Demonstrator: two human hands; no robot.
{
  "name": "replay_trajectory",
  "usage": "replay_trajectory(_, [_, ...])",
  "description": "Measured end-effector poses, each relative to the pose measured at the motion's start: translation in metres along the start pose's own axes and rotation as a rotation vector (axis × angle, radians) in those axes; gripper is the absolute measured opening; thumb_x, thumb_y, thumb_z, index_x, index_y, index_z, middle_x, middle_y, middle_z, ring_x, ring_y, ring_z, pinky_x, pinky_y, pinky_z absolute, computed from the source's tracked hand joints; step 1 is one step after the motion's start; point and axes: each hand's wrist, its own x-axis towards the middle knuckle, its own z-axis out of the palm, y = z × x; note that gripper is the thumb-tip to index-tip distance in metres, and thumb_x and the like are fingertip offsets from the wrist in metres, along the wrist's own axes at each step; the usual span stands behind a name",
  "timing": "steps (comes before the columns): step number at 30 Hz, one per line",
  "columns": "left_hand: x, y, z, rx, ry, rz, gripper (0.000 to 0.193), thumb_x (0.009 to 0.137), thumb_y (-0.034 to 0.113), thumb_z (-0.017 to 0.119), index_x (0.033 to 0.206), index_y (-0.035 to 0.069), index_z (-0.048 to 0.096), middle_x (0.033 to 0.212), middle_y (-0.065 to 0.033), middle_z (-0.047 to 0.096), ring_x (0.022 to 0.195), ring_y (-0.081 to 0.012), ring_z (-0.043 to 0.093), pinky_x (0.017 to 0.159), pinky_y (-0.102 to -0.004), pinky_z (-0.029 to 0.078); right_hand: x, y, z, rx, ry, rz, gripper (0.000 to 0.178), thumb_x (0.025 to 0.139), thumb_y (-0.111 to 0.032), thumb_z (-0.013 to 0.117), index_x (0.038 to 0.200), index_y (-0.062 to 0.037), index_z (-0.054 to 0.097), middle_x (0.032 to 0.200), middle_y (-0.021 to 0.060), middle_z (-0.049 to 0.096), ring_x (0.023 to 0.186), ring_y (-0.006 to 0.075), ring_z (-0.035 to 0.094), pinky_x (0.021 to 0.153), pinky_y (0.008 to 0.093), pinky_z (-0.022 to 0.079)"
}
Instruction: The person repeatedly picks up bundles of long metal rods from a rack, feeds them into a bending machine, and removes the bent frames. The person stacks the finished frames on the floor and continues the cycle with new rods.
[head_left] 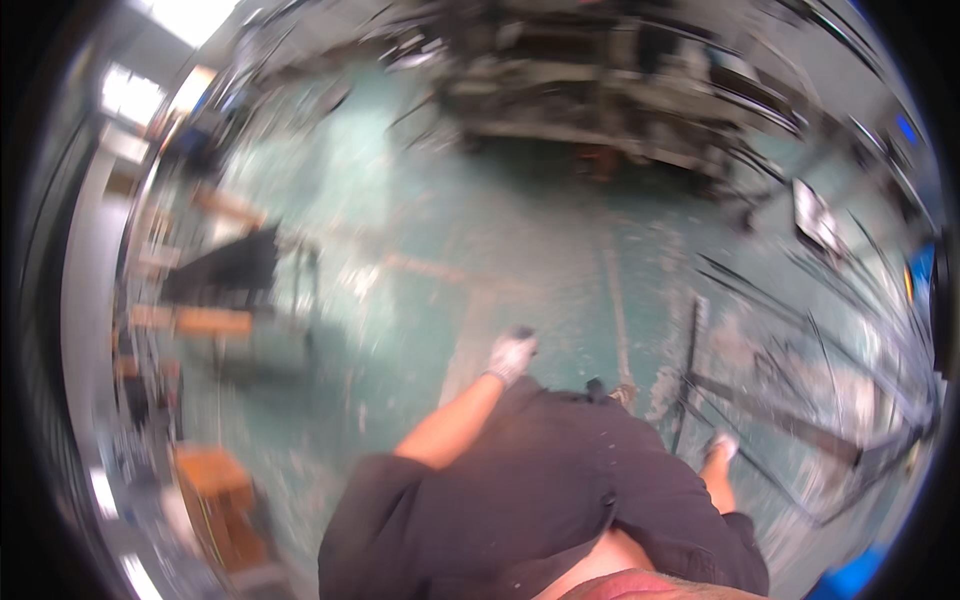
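Observation:
My left hand (512,357), in a whitish glove, hangs in front of my dark jacket (520,480) over the green floor. A dark patch shows at its fingertips; whether that is part of the glove or a held thing is blurred. On the other side, my right hand (722,446), also in a pale glove, is down by my side. Nearest to it is a black metal frame (780,415) of thin bars; I cannot make out whether they touch. Motion smears the fingers of both hands.
A long dark workbench or machine (590,110) stands ahead. Left are a black panel-like piece (225,270) on a stand with wooden parts and an orange-brown box (220,490). The worn green floor (480,250) stretches between. A whitish flat piece (817,217) is at right.

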Motion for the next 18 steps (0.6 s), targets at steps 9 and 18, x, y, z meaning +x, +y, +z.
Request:
replay_trajectory(9, [-0.023,-0.144,-0.228,-0.370,0.352,-0.216,0.045,0.088,0.021,0.070,0.126,-0.003,0.070,0.104,-0.0185,0.077,0.089,-0.0229,0.075,0.080,-0.0368,0.060,-0.118,-0.297,-0.117,1.172,-0.070,-0.074,0.021,0.091,-0.019,0.070,0.108,-0.0064,0.075,0.074,0.0083,0.068,0.059,0.0203,0.063,0.050,0.0372,0.050])
replay_trajectory(18, [0.018,-0.216,-0.359,-0.700,0.621,-0.245,0.042,0.087,0.016,0.073,0.122,-0.007,0.070,0.100,-0.0155,0.076,0.085,-0.0209,0.074,0.078,-0.0343,0.060,-0.097,-0.421,-0.256,1.179,-0.028,-0.028,0.023,0.098,-0.020,0.067,0.115,-0.0056,0.072,0.077,0.0046,0.065,0.059,0.0166,0.061,0.049,0.0330,0.047])
